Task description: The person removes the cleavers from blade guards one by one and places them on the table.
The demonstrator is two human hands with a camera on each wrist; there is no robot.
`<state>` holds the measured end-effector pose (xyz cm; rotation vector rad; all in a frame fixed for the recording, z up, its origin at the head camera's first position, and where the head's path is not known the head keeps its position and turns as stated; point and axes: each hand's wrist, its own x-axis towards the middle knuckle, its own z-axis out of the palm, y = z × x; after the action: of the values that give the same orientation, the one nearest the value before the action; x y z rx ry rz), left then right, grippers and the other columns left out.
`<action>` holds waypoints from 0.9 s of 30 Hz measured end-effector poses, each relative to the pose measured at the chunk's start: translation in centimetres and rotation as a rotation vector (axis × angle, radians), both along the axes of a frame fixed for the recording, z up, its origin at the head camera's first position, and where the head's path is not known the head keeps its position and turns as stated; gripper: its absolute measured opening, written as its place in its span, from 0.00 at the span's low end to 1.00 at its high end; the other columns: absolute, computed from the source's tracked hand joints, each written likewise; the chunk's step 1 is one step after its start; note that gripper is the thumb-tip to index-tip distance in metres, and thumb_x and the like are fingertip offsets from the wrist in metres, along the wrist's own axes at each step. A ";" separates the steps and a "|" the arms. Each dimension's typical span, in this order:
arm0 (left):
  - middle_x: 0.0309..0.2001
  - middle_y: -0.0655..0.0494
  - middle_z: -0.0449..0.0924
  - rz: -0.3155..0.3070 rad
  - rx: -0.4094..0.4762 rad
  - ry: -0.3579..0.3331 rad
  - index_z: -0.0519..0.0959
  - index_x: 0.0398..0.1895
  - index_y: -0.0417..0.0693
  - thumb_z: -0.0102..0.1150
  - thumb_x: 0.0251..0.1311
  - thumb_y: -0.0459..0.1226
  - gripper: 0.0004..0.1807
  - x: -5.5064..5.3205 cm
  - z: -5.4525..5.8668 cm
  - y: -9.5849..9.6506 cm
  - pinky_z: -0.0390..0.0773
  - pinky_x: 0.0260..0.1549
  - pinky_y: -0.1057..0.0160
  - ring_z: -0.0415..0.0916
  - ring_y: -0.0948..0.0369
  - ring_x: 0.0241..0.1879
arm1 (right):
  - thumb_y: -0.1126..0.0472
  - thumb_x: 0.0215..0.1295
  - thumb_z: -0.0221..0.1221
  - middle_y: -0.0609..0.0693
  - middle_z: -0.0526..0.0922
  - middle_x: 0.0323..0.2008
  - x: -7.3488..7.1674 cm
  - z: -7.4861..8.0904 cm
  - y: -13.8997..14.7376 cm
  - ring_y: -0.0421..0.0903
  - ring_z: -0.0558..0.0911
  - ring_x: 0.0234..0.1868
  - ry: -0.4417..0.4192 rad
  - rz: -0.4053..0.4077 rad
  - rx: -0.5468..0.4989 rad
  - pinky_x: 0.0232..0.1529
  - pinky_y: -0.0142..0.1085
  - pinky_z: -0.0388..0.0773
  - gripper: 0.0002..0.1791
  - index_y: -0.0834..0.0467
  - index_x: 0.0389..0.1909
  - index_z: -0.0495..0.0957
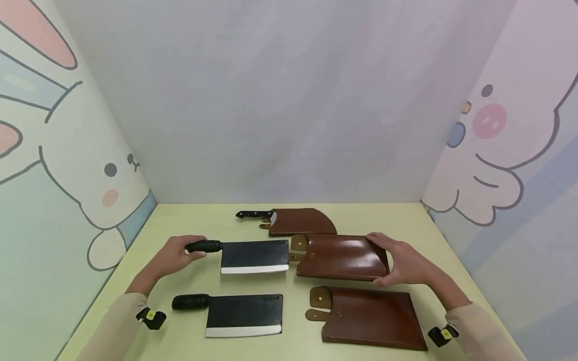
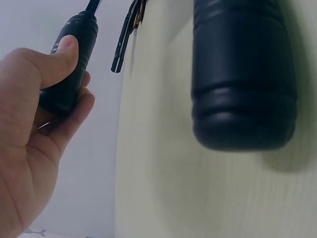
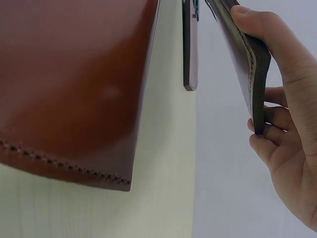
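In the head view, my left hand (image 1: 175,256) grips the black ridged handle of a cleaver (image 1: 255,254), thumb along it in the left wrist view. Its dark blade with a bright edge points right. My right hand (image 1: 406,260) holds a brown leather knife sheath (image 1: 345,256) by its far right end, thumb and fingers on opposite sides. The sheath's open end, with a snap flap and a strap, faces the blade. The blade's end overlaps the strap in this view. Stitching shows along the sheath's rim (image 3: 252,74) in the right wrist view.
Nearer on the pale table (image 1: 149,321) lie a second cleaver (image 1: 244,312) and, right of it, a second brown sheath (image 1: 375,318). Behind, a knife with a black riveted handle (image 1: 254,214) sits in a curved brown sheath (image 1: 307,221). A grey wall (image 1: 289,125) closes the back.
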<state>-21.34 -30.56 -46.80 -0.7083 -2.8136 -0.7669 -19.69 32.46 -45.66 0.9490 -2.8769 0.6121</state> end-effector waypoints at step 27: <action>0.49 0.47 0.86 0.023 -0.042 -0.083 0.85 0.53 0.41 0.71 0.63 0.40 0.18 -0.1 -2.3 -1.2 0.78 0.40 0.52 0.79 0.58 0.42 | 0.40 0.42 0.81 0.62 0.68 0.72 -0.2 -0.5 1.2 0.64 0.75 0.66 -0.087 -0.052 0.042 0.54 0.59 0.78 0.61 0.58 0.76 0.63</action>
<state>-21.41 -31.77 -49.08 -0.6644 -2.9153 -0.7525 -19.90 33.67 -46.17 0.8706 -2.9916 0.6055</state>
